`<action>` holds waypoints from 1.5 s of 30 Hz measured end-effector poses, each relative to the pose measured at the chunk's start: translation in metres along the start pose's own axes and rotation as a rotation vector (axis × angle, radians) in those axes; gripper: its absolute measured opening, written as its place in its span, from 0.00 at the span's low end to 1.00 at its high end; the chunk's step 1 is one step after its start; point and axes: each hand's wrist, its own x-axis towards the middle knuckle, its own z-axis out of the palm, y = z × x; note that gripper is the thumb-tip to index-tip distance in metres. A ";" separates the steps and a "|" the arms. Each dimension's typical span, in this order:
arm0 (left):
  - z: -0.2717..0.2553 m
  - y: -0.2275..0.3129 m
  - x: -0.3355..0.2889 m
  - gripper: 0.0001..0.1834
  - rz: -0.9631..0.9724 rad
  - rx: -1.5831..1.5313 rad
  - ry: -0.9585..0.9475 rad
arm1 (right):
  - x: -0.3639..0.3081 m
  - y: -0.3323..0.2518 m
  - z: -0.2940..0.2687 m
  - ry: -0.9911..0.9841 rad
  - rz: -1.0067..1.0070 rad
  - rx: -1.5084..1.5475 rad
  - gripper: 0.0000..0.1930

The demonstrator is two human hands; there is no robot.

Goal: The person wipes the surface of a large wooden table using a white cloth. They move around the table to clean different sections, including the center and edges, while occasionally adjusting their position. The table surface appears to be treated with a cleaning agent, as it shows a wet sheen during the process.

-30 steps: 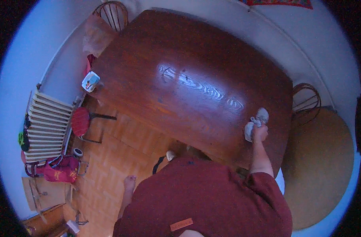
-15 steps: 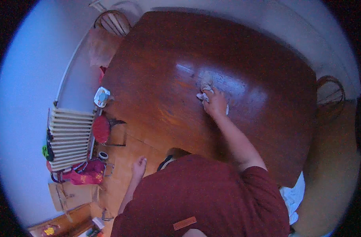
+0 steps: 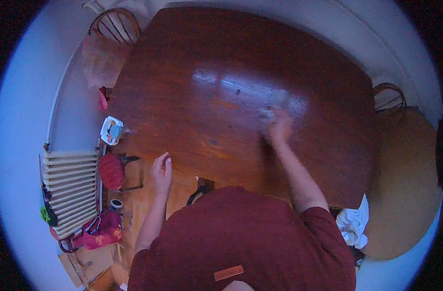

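A large dark brown wooden table (image 3: 182, 111) with a glossy top fills most of the view. My right hand (image 3: 280, 127), smeared by motion, is closed around a pale cloth (image 3: 268, 114) and presses it on the tabletop, right of the middle. Much of the cloth is hidden under the hand or blurred. Beside the table's near left edge, my left hand (image 3: 161, 172) hangs with nothing in it, its fingers loosely stretched. Window glare and small dark specks (image 3: 238, 91) show on the wood.
A white container (image 3: 106, 137) stands at the table's left edge. Further left are a red round stool (image 3: 112, 170), a ribbed radiator (image 3: 71, 179) and a magenta bag (image 3: 103, 234). Wooden chairs (image 3: 115, 24) stand beyond. A round tan board (image 3: 401, 194) and white fabric (image 3: 353, 223) lie at right.
My right hand has slid the cloth rightward across the table. My left hand has risen from low beside my body toward the table's edge. The view has shifted slightly.
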 end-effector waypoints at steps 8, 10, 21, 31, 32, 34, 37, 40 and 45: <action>-0.015 -0.017 0.083 0.12 0.209 0.132 -0.067 | -0.046 -0.125 0.067 -0.248 -0.391 -0.227 0.26; -0.011 -0.030 0.104 0.14 0.271 0.231 -0.042 | -0.030 -0.058 0.054 -0.120 -0.183 -0.300 0.22; 0.036 -0.045 0.161 0.28 0.284 0.757 0.051 | -0.023 -0.080 0.058 0.157 0.039 -0.223 0.23; 0.033 -0.050 0.165 0.29 0.324 0.793 0.076 | 0.032 -0.033 0.028 0.187 0.093 -0.215 0.16; 0.035 -0.049 0.166 0.29 0.320 0.788 0.083 | 0.036 0.001 -0.001 0.220 0.349 -0.169 0.17; 0.041 -0.043 0.166 0.28 0.320 0.776 0.061 | 0.037 0.031 -0.035 0.300 0.397 -0.260 0.18; 0.041 -0.030 0.164 0.28 0.298 0.773 0.036 | 0.050 0.033 -0.022 0.345 0.517 -0.374 0.21; 0.039 -0.033 0.165 0.28 0.303 0.772 0.044 | 0.065 -0.050 0.052 0.361 -0.037 -0.116 0.23; 0.038 -0.031 0.169 0.29 0.316 0.773 0.016 | 0.055 -0.164 0.162 -0.263 -0.330 0.027 0.17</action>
